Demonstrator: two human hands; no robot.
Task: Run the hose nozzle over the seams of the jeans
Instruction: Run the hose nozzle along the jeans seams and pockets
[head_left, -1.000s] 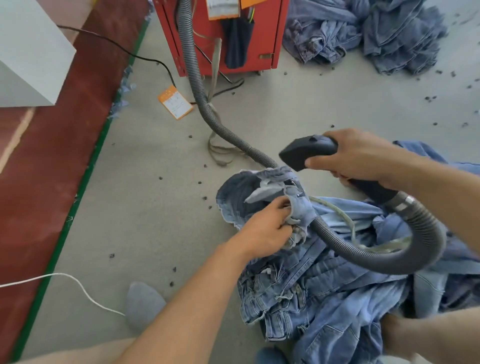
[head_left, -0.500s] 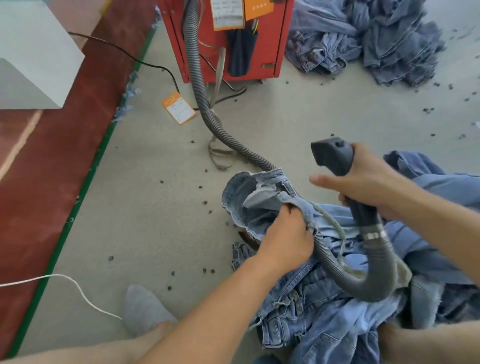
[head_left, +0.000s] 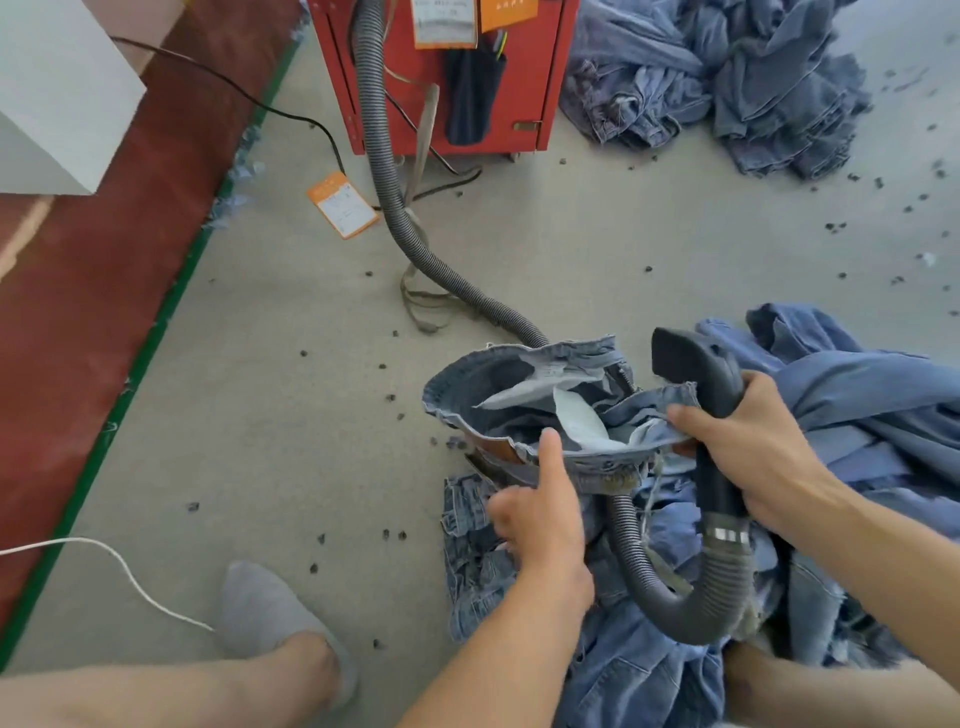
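A pair of light blue jeans is held up with its waistband gaping open, pale pocket lining showing inside. My left hand grips the near edge of the waistband, thumb pointing up along it. My right hand grips the dark grey hose nozzle by its neck and also pinches the right side of the waistband. The nozzle's mouth points up and away, just right of the opening. The ribbed grey hose loops down under my hands.
More jeans lie heaped under and right of my hands. The hose runs across the floor to a red machine. Another denim pile sits at the back right. An orange tag, a white cable and my socked foot lie left.
My right hand swung the nozzle from lying level to standing upright and took hold of the waistband's right side. My left hand shifted along the near edge, and the waistband now gapes open.
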